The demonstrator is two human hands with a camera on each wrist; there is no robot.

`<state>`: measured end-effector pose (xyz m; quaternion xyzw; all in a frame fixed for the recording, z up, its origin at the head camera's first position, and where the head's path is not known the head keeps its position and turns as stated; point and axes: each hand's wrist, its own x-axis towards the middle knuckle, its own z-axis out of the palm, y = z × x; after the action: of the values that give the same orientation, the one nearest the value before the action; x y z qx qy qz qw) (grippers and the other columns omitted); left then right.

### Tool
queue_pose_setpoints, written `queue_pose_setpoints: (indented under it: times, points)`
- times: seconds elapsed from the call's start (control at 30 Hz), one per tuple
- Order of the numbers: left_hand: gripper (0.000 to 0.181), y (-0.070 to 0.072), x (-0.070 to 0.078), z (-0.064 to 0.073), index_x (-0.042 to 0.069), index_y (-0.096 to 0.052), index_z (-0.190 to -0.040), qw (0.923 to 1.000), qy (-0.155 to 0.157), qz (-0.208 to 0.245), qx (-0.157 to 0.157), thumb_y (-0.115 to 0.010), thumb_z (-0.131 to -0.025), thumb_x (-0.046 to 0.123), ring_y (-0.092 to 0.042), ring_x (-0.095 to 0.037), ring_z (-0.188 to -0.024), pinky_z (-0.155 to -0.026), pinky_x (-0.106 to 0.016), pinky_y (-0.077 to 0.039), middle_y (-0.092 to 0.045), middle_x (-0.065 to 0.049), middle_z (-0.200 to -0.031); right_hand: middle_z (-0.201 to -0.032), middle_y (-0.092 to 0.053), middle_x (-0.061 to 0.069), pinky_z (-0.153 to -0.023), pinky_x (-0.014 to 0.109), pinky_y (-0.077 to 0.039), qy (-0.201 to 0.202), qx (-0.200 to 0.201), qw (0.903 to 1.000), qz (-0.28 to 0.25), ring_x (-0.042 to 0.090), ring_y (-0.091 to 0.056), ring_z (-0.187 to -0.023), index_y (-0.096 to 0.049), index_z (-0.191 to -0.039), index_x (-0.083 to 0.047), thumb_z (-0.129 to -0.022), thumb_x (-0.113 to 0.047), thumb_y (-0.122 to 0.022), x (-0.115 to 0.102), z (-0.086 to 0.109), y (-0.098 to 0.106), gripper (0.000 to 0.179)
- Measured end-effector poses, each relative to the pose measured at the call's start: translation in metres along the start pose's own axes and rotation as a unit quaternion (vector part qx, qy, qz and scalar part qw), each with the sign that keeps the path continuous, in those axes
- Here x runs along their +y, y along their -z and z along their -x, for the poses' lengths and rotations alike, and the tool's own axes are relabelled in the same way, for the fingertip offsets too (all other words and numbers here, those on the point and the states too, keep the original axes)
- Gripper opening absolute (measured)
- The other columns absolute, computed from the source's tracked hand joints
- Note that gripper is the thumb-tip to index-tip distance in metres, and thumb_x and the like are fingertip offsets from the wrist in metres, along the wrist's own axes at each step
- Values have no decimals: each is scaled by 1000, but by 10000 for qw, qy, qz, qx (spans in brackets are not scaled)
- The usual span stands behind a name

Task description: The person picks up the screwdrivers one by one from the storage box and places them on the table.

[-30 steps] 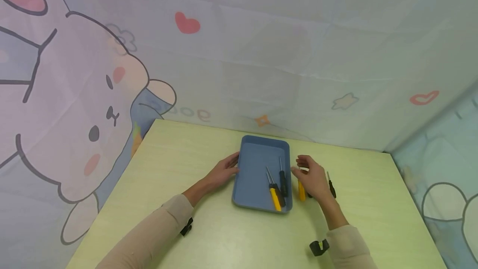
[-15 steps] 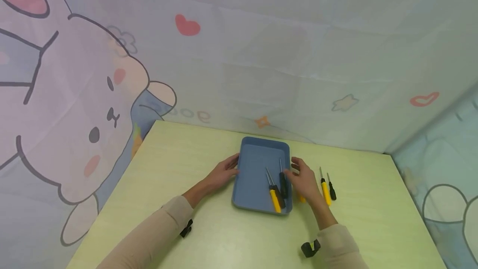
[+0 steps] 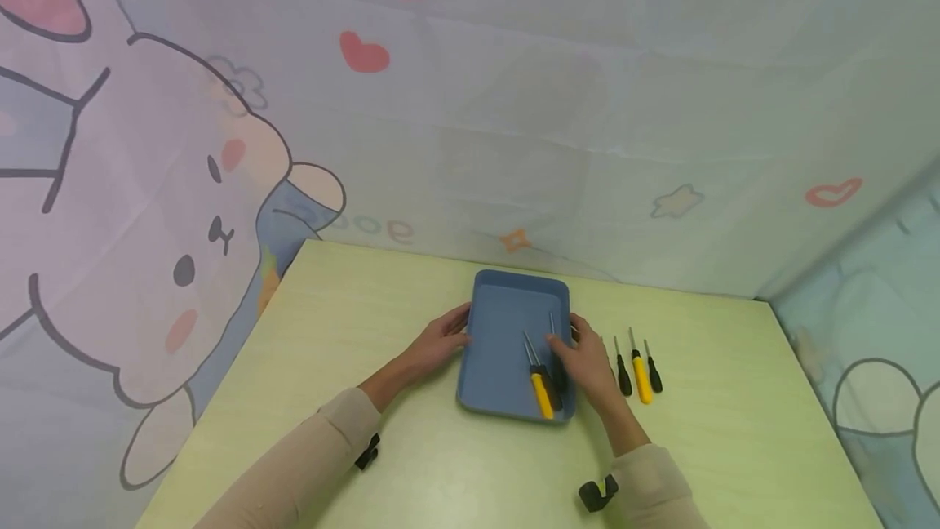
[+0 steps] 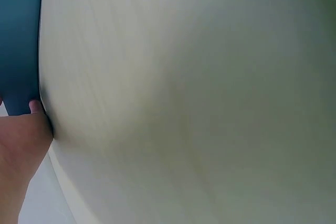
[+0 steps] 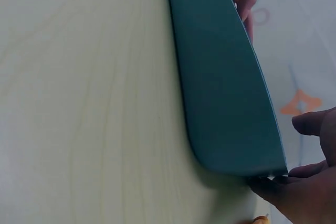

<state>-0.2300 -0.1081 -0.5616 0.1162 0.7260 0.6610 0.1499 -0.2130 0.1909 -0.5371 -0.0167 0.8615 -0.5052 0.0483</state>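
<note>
A blue-grey tray (image 3: 507, 349) rests near the table's back edge. My left hand (image 3: 438, 340) holds its left side, thumb at the rim and fingers by the outer wall. At the right side, my right hand (image 3: 587, 353) has its fingers against the outer wall; in the right wrist view its thumb stands apart above the rim. Inside the tray lie a yellow-handled screwdriver (image 3: 542, 395), a dark brown one beside it and a black one partly covered by my right hand.
Right of the tray, a black screwdriver (image 3: 624, 378), a yellow-handled screwdriver (image 3: 642, 380) and another black screwdriver (image 3: 654, 376) lie side by side on the pale table (image 3: 734, 415). A patterned cloth (image 3: 529, 145) hangs behind the table.
My right hand has moved left, from above the loose screwdrivers to the tray's right side, uncovering several of them. My left hand and the tray have stayed in place.
</note>
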Motion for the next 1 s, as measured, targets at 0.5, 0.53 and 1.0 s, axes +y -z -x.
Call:
queue_pose_setpoints:
  times: [0.5,0.53,1.0]
  points:
    - [68,3,-5,-4,0,-24,-167,10000,42,-20,-29,-54,-107,3,-27,-31,-159,-127,-45,-30,-28,-16,-172,-165,-33,32,-126,59,-26,197,202,9983,507,47,-30,-154,-27,-162,11,-106,-1,-37,7,0,-4,58]
    - [68,3,-6,-4,0,-24,-167,10000,36,-27,-35,-54,-107,3,-27,-31,-159,-127,-45,-29,-27,-16,-173,-165,-33,31,-126,58,-26,199,215,9983,506,46,-29,-154,-28,-162,10,-106,0,-36,7,0,-4,58]
    - [63,3,-2,0,-4,-19,-167,9981,-305,-495,-202,-46,-110,3,-25,-33,-160,-128,-45,-25,-24,-20,-173,-163,-38,31,-124,60,-30,220,164,9982,539,46,-35,-152,-31,-162,6,-106,0,-38,12,0,-3,57]
